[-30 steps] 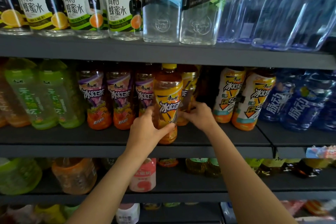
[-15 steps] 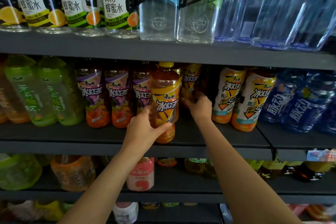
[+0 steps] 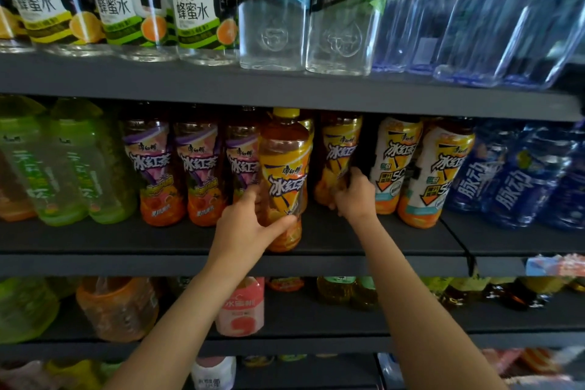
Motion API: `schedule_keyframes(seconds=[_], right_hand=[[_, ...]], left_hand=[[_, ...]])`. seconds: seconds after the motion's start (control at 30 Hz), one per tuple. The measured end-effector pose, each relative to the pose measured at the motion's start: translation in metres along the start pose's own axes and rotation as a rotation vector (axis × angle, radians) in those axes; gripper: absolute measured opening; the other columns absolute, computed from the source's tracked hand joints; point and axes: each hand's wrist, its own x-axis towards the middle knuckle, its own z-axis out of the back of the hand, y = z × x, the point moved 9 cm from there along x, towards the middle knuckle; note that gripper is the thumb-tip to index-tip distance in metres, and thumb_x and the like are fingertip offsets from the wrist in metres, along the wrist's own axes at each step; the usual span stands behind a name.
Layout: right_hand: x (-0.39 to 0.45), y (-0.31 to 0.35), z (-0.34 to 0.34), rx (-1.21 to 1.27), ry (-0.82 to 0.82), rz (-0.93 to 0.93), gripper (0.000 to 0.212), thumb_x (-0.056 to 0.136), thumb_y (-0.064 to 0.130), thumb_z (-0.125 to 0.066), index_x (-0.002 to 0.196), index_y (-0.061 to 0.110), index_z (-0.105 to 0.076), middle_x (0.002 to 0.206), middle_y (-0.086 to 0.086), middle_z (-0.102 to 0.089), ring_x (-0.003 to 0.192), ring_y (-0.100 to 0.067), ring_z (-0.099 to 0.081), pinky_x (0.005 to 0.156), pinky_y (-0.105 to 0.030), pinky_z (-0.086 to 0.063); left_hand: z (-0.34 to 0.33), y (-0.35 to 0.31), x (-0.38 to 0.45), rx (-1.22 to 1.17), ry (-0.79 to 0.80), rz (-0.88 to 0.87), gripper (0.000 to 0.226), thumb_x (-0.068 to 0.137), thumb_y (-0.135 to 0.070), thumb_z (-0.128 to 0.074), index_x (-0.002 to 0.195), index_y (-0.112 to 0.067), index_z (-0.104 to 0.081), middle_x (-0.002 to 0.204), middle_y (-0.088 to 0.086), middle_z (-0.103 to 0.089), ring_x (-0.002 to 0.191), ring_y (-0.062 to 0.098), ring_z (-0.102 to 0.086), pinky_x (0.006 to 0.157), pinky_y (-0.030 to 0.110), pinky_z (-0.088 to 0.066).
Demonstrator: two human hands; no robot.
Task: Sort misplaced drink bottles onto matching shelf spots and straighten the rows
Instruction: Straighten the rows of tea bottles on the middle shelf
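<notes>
Gripped low by the left hand (image 3: 250, 225): a yellow-labelled iced tea bottle (image 3: 285, 180), upright, long axis vertical, standing at the front of the middle shelf (image 3: 190, 264), forward of its row. Thumb across the lower front, fingers curled round the left side. Just behind and to the right, a second yellow-labelled iced tea bottle (image 3: 340, 155), deeper on the shelf, clasped near its base by the right hand (image 3: 353, 196), fingers wrapped round its lower part.

Between that rear bottle and the white-labelled iced tea bottles (image 3: 395, 165) to the right, a dark gap. To the left, purple-labelled iced tea bottles (image 3: 148, 168), close against the front bottle.

Likely hinge of the coming move: front bottle lies left of and nearer than the rear one, so lining up probably means pushing straight back or shifting right into that lane. Left hand already on it, nearer. Risk of knocking the purple-labelled neighbour if swung left.
</notes>
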Motion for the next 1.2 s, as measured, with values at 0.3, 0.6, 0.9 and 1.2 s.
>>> schedule_keyframes(seconds=[0.3, 0.6, 0.9, 1.2], right_hand=[[-0.05, 0.022, 0.041, -0.002, -0.34, 0.162, 0.044, 0.088, 0.02, -0.064, 0.127, 0.006, -0.05, 0.122, -0.009, -0.058, 0.109, -0.024, -0.057, 0.084, -0.029, -0.046], [-0.037, 0.043, -0.04, 0.065, 0.216, 0.223, 0.046, 0.084, 0.017, -0.068, 0.126, 0.006, -0.05, 0.116, -0.007, -0.062, 0.098, -0.024, -0.061, 0.059, -0.004, -0.04], [-0.031, 0.032, -0.034, 0.035, 0.017, 0.096, 0.044, 0.082, 0.031, -0.068, 0.11, 0.001, -0.052, 0.104, -0.016, -0.065, 0.096, -0.033, -0.061, 0.076, -0.044, -0.053], [-0.024, 0.037, -0.038, 0.012, 0.03, 0.057, 0.044, 0.087, 0.015, -0.062, 0.121, -0.002, -0.039, 0.118, -0.022, -0.057, 0.108, -0.038, -0.057, 0.084, -0.041, -0.049]], left_hand=[[0.001, -0.003, -0.001, -0.012, -0.005, -0.033, 0.059, 0.075, -0.037, -0.075, 0.124, -0.016, -0.05, 0.118, -0.003, -0.061, 0.11, 0.012, -0.058, 0.094, 0.03, -0.048], [0.001, -0.003, -0.001, 0.01, -0.007, -0.036, 0.063, 0.075, -0.038, -0.074, 0.127, -0.014, -0.048, 0.121, -0.001, -0.06, 0.111, 0.012, -0.057, 0.091, 0.023, -0.046], [0.001, 0.0, -0.001, 0.014, -0.004, -0.021, 0.067, 0.075, -0.04, -0.074, 0.129, -0.014, -0.047, 0.12, -0.001, -0.061, 0.11, 0.013, -0.058, 0.093, 0.032, -0.05], [0.002, -0.002, -0.002, 0.04, -0.017, -0.025, 0.065, 0.077, -0.039, -0.072, 0.131, -0.014, -0.045, 0.118, -0.004, -0.06, 0.109, 0.011, -0.057, 0.083, 0.016, -0.041]])
